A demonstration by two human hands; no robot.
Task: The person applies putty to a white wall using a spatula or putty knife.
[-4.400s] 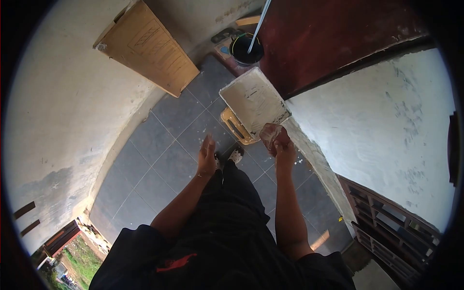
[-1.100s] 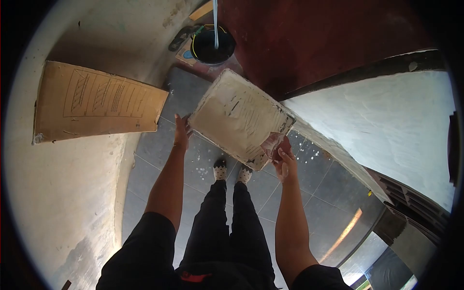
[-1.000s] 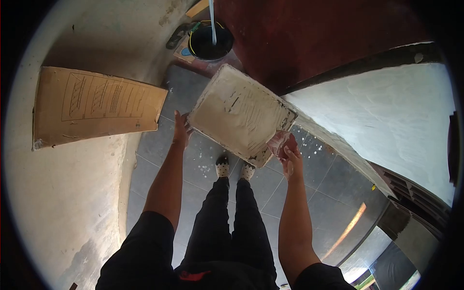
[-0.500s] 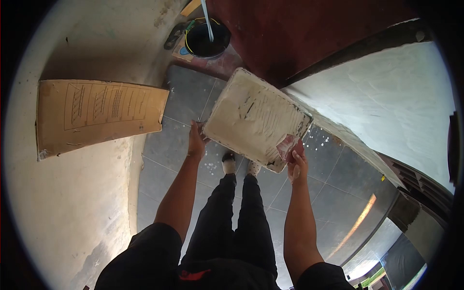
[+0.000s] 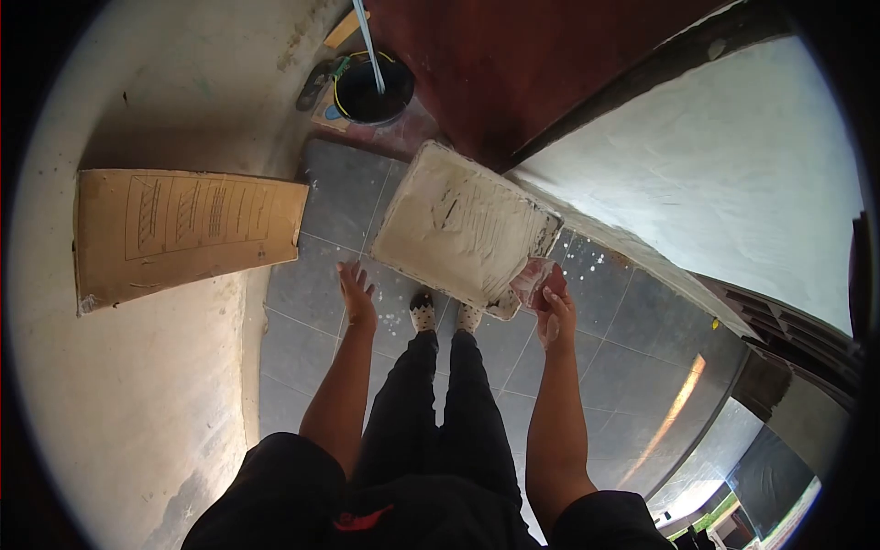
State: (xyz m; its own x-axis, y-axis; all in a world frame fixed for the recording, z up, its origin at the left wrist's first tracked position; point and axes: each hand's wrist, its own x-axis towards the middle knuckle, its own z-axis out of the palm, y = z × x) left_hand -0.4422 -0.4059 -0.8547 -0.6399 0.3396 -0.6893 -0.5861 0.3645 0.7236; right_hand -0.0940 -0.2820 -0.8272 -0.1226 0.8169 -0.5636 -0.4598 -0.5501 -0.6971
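Right now my right hand (image 5: 555, 312) grips the near right corner of the plaster-caked board (image 5: 463, 225), fingers (image 5: 547, 295) pressed together around that corner and the smeared scraper (image 5: 532, 278) held against it. That board hangs tilted over the dark tiled floor (image 5: 321, 302), just above my two spotted shoes (image 5: 445, 316). Left of the board, my left hand (image 5: 356, 298) floats free, fingers spread, touching nothing, near the board's lower left edge. Beyond the board's far edge sits a black bucket (image 5: 371, 87) with a pale stick standing in it. Well to the left of the board, a flattened cardboard sheet (image 5: 183, 229) leans against the pale wall.
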